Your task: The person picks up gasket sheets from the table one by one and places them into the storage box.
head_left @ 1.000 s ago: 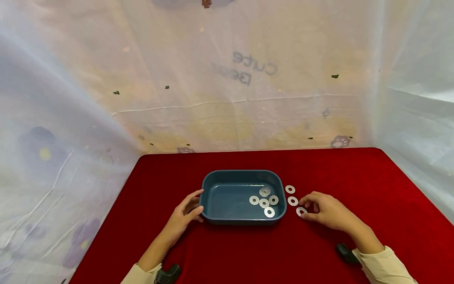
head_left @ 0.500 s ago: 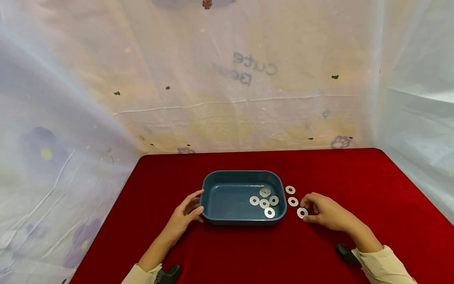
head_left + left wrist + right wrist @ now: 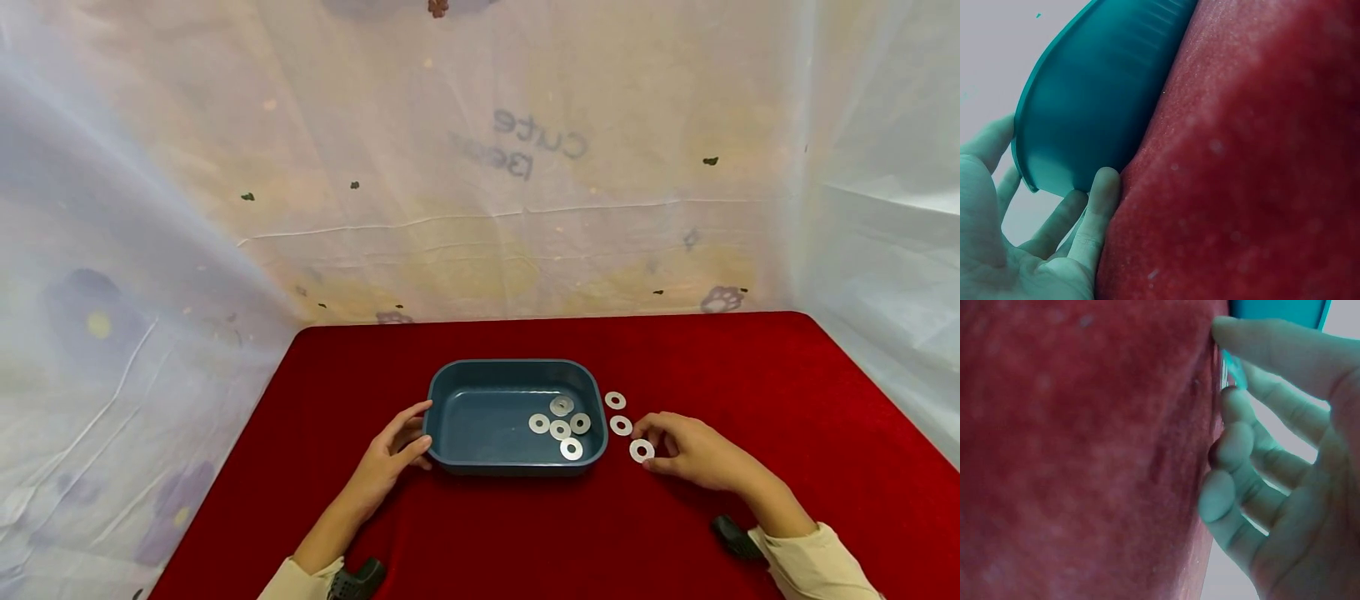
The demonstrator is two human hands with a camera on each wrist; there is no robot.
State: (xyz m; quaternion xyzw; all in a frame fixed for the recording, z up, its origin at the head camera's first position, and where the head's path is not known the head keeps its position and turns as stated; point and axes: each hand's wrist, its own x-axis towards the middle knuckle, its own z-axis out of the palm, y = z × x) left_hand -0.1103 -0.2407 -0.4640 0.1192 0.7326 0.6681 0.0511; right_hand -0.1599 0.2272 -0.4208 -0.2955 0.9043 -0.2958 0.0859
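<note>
A blue-grey rectangular plastic tub (image 3: 480,463) stands on the red cloth, with several flat metal washers (image 3: 560,430) on the right part of its floor. My left hand (image 3: 382,460) rests against the tub's left end. In the left wrist view its spread fingers (image 3: 1102,194) lie on the outer wall, one fingertip at the rim. To the right of the tub, my right hand (image 3: 693,450) pinches a washer (image 3: 641,451) at its edges between thumb and forefinger. The right wrist view shows that washer (image 3: 1233,369) tilted on edge beneath the fingertips, the other fingers curled.
Two more washers, a far one (image 3: 615,400) and a nearer one (image 3: 621,425), lie flat on the cloth between the tub and my right hand. A printed curtain (image 3: 525,275) hangs behind the red table (image 3: 525,533) and along both sides.
The washer at my right hand has shifted slightly right and shows more of its face between the fingertips. My left hand and the tub have hardly moved.
</note>
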